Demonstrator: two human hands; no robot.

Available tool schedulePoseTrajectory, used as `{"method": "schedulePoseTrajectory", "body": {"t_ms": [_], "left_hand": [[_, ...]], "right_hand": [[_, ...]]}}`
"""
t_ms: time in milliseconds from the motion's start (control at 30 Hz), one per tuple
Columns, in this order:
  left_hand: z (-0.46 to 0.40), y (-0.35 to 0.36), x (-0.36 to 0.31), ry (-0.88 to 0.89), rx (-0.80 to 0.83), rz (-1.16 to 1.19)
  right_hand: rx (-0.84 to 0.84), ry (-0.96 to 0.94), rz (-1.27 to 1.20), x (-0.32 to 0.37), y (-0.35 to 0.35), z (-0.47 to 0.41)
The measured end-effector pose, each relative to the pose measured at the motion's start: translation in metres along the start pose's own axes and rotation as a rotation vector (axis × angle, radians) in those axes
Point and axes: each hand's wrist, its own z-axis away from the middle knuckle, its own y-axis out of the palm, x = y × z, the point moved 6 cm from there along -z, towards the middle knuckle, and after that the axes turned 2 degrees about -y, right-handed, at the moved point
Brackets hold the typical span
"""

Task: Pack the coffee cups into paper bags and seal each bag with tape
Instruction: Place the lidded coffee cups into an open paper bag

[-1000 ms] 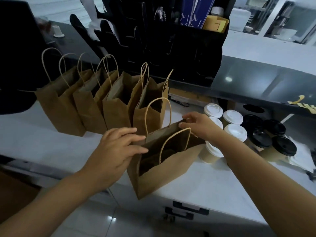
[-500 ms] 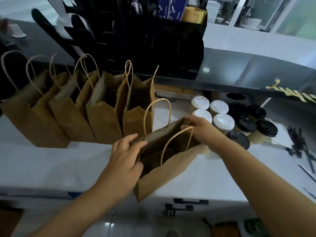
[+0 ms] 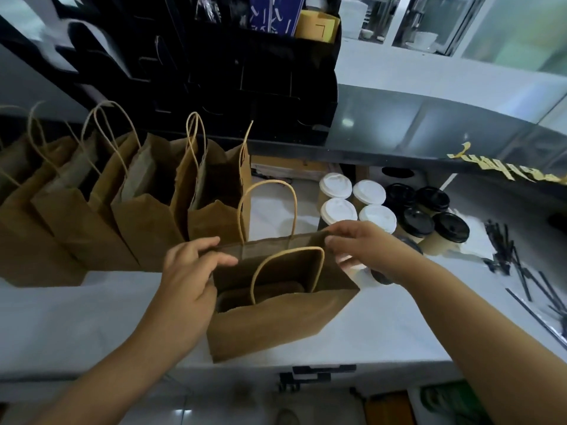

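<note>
Table: a white, smooth table fills the middle of the frame, its front edge running along the lower part.
Room: a grey raised ledge crosses the upper right, with glass-fronted cabinets above it.
Open bag: a brown paper bag with twisted paper handles stands at the centre near the table's front edge, its mouth open (something dark lies inside, too dim to name).
Hands: the left hand pinches the bag's left rim; the right hand pinches the right rim.
Cups: paper coffee cups with white lids stand right of centre, black-lidded cups just beside them.
Other bags: a row of open brown paper bags stands at the left.
Behind: a black cardboard organiser rises at the upper centre.
Right edge: black straws lie scattered; yellow paper strips sit on the ledge.
</note>
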Motion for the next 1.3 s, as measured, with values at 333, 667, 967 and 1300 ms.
{"method": "schedulePoseTrajectory", "body": {"t_ms": [333, 667, 967, 1300], "left_hand": [[-0.008, -0.002, -0.015, 0.221, -0.011, -0.221], [-0.01, 0.003, -0.003, 0.098, 0.179, -0.294], [-0.009, 0.013, -0.003, 0.02, 0.31, -0.163], [-0.013, 0.029, -0.019, 0.071, 0.369, -0.139]], "right_hand": [[-0.253, 0.074, 0.619, -0.046, -0.042, -0.042], [-0.218, 0.113, 0.846, -0.056, -0.029, -0.045], [-0.23, 0.075, 0.803, -0.055, -0.026, -0.038], [-0.355, -0.025, 0.569, -0.001, -0.081, 0.005]]}}
